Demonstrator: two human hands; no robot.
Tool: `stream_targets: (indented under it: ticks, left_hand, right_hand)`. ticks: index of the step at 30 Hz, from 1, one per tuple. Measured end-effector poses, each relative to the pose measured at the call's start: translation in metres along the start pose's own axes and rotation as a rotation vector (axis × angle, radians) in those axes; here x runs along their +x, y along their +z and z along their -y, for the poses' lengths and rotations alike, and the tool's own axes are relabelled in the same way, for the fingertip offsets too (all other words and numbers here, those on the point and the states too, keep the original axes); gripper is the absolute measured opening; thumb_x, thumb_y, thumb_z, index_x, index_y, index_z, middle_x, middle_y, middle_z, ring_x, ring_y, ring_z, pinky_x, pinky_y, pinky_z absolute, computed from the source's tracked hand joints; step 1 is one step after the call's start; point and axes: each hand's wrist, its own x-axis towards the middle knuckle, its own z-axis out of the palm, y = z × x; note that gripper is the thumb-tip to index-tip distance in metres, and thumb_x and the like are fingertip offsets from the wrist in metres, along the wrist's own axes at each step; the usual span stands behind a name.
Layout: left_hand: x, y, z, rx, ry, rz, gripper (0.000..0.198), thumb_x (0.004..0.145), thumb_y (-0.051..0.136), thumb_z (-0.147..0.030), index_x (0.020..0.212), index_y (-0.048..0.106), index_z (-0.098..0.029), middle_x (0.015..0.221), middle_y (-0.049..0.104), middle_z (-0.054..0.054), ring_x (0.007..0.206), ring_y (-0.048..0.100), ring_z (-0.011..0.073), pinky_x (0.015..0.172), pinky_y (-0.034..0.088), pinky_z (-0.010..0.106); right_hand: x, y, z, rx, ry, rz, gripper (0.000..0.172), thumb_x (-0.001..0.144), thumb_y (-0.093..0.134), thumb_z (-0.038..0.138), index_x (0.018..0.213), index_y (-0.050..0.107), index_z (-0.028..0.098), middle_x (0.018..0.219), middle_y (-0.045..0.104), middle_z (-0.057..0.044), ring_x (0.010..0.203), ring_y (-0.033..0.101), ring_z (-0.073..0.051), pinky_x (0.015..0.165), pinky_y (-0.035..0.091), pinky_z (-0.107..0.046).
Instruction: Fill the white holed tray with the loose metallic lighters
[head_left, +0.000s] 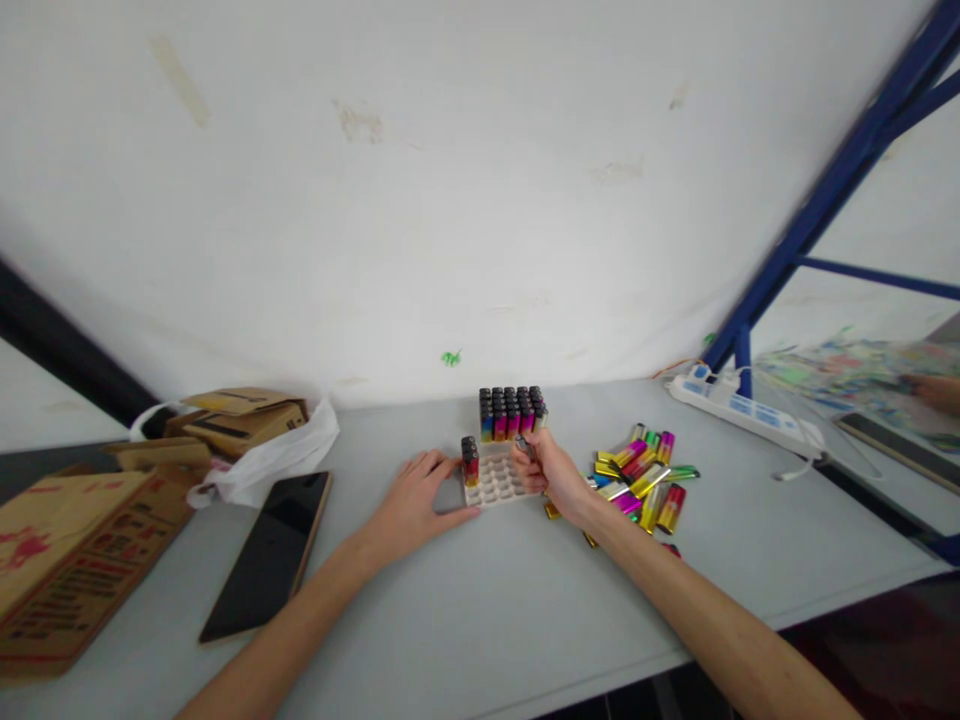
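A white tray with rows of round hollows (496,485) lies on the grey table. At its left side stand a few upright lighters (470,468) with black tops and red-yellow bodies. My left hand (416,497) rests beside the tray, thumb and fingers apart at its left edge. Over the tray's right part, my right hand (551,472) is closed around a lighter (523,446), of which only the top end shows. Just behind the tray, a block of upright lighters (510,415) with black tops stands in rows. Loose shiny lighters (645,478) lie heaped right of my right hand.
A dark phone (268,555) lies on the left. Near it are a white plastic bag (289,455) and cardboard boxes (67,550). At the back right sits a white power strip (742,408) with cords, beside a blue metal frame (806,215). A white wall rises behind the table.
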Motion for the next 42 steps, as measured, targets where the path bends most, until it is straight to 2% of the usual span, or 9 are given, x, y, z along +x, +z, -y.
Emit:
stream_targets:
  ticks: [3, 6, 11, 19, 22, 29, 36, 39, 42]
  left_hand:
    - [0.0, 0.0, 0.0, 0.002, 0.003, 0.0, 0.057, 0.092, 0.078, -0.066, 0.127, 0.07, -0.021, 0.12, 0.07, 0.01, 0.114, 0.067, 0.033, 0.105, 0.053, 0.047]
    - [0.0, 0.0, 0.001, 0.012, -0.002, 0.013, 0.058, 0.092, 0.077, -0.065, 0.128, 0.069, -0.02, 0.121, 0.069, 0.011, 0.116, 0.066, 0.0337, 0.106, 0.052, 0.049]
    - [0.0, 0.002, 0.002, 0.02, -0.004, 0.017, 0.06, 0.092, 0.076, -0.067, 0.129, 0.069, -0.02, 0.122, 0.069, 0.012, 0.116, 0.067, 0.0348, 0.106, 0.052, 0.051]
    - [0.0, 0.004, 0.002, 0.025, 0.005, 0.019, 0.06, 0.092, 0.077, -0.067, 0.129, 0.069, -0.02, 0.121, 0.069, 0.012, 0.114, 0.067, 0.035, 0.102, 0.052, 0.051]
    - [0.0, 0.004, 0.001, 0.034, -0.005, 0.016, 0.06, 0.092, 0.078, -0.066, 0.129, 0.068, -0.02, 0.121, 0.068, 0.012, 0.112, 0.067, 0.0351, 0.101, 0.053, 0.05]
    - [-0.001, 0.004, -0.001, 0.015, -0.006, 0.003, 0.057, 0.091, 0.079, -0.064, 0.129, 0.068, -0.023, 0.12, 0.068, 0.01, 0.113, 0.067, 0.034, 0.101, 0.052, 0.048]
    - [0.0, 0.006, 0.0, 0.042, 0.015, 0.002, 0.057, 0.091, 0.079, -0.065, 0.127, 0.068, -0.022, 0.119, 0.069, 0.01, 0.113, 0.066, 0.0337, 0.1, 0.052, 0.048]
    - [0.0, 0.006, 0.001, 0.048, 0.015, -0.009, 0.056, 0.091, 0.08, -0.065, 0.125, 0.068, -0.022, 0.119, 0.069, 0.01, 0.111, 0.067, 0.033, 0.099, 0.052, 0.047]
    - [0.0, 0.005, 0.001, 0.042, 0.021, -0.014, 0.054, 0.091, 0.08, -0.063, 0.124, 0.068, -0.022, 0.118, 0.069, 0.009, 0.111, 0.067, 0.033, 0.099, 0.053, 0.047]
  right_hand:
    - [0.001, 0.001, -0.002, -0.02, -0.007, -0.053, 0.049, 0.082, 0.057, 0.068, 0.066, 0.038, 0.025, 0.059, 0.022, 0.01, 0.052, 0.01, -0.009, 0.047, 0.011, -0.025]
    - [0.003, 0.002, -0.003, -0.036, -0.009, -0.103, 0.054, 0.082, 0.062, 0.076, 0.074, 0.05, 0.023, 0.062, 0.027, 0.01, 0.052, 0.015, -0.009, 0.049, 0.013, -0.025]
    - [0.002, -0.001, -0.002, -0.176, -0.196, -0.103, 0.064, 0.088, 0.059, 0.086, 0.093, 0.064, 0.022, 0.072, 0.045, 0.004, 0.06, 0.038, -0.013, 0.055, 0.031, -0.027]
    - [-0.012, 0.003, -0.001, -0.644, -0.481, -0.006, 0.035, 0.102, 0.067, 0.055, 0.106, 0.07, 0.021, 0.095, 0.073, -0.004, 0.085, 0.064, -0.02, 0.078, 0.048, -0.032]
    - [-0.011, 0.005, -0.004, -0.739, -0.527, -0.038, 0.031, 0.101, 0.071, 0.05, 0.112, 0.073, 0.021, 0.102, 0.079, -0.005, 0.086, 0.068, -0.021, 0.078, 0.051, -0.032]
    - [-0.006, 0.001, -0.012, -0.722, -0.593, -0.005, 0.032, 0.105, 0.069, 0.049, 0.119, 0.074, 0.021, 0.112, 0.08, -0.009, 0.093, 0.076, -0.023, 0.082, 0.06, -0.034]
    - [-0.006, -0.001, -0.01, -1.061, -0.773, 0.104, 0.026, 0.111, 0.061, 0.04, 0.12, 0.075, 0.019, 0.112, 0.078, -0.012, 0.101, 0.074, -0.025, 0.093, 0.058, -0.037]
    - [-0.003, 0.005, -0.013, -1.195, -0.771, 0.033, 0.022, 0.109, 0.066, 0.037, 0.118, 0.074, 0.019, 0.107, 0.08, -0.011, 0.097, 0.074, -0.025, 0.091, 0.056, -0.037]
    - [-0.002, 0.012, -0.016, -1.291, -0.722, -0.07, 0.02, 0.102, 0.077, 0.039, 0.107, 0.074, 0.019, 0.09, 0.078, -0.007, 0.086, 0.073, -0.025, 0.088, 0.053, -0.037]
